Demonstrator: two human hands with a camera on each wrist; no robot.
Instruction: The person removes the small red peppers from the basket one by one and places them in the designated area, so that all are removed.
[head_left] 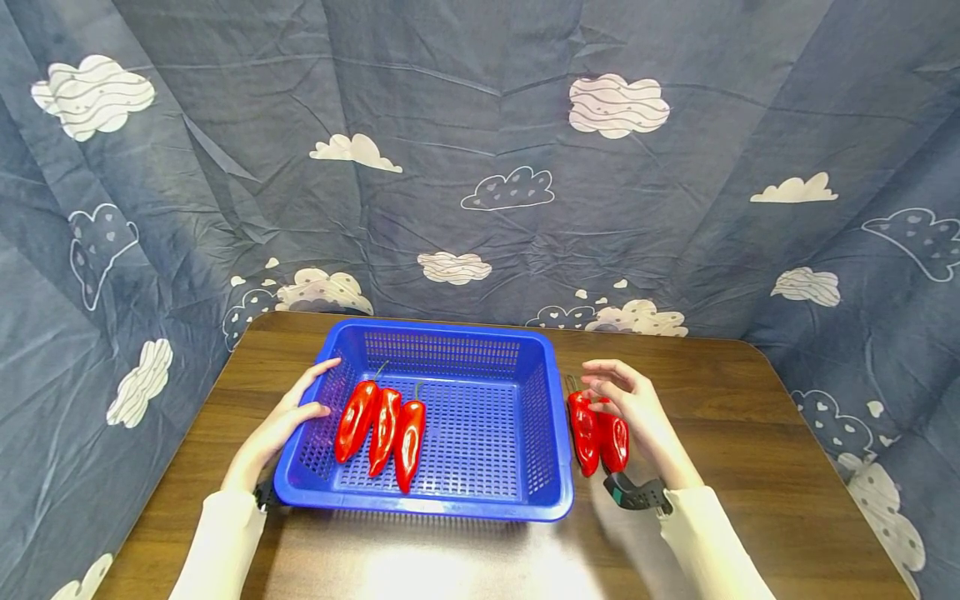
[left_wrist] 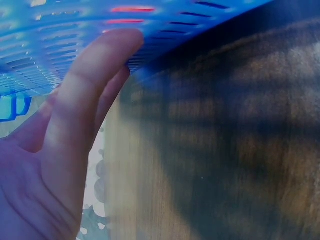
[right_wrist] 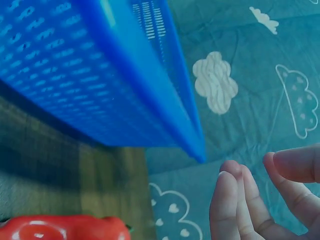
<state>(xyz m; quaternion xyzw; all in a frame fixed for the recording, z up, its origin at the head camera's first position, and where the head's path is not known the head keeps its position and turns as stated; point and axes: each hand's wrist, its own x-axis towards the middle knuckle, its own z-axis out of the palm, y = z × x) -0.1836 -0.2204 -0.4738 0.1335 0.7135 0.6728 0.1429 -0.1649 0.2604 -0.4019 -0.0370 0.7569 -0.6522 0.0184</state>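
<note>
Three glossy red chili peppers (head_left: 385, 433) lie side by side in the left part of a blue plastic basket (head_left: 427, 502) with slotted walls. My left hand (head_left: 273, 425) is at the basket's left rim, its fingers and thumb fairly straight. In the left wrist view, the thumb (left_wrist: 82, 100) stands in front of the slotted wall. To the right of the basket, two more red peppers (head_left: 584, 437) sit close together on the table. Over their stem ends hovers my right hand (head_left: 637, 408), fingers loosely bent and nothing between them. One pepper is partly covered by that hand.
The wooden table (head_left: 750, 458) ends at the back against a dark blue curtain (head_left: 495, 233) with white cloud prints, which also hangs at both sides. A black wrist strap (head_left: 637, 493) is on the right wrist.
</note>
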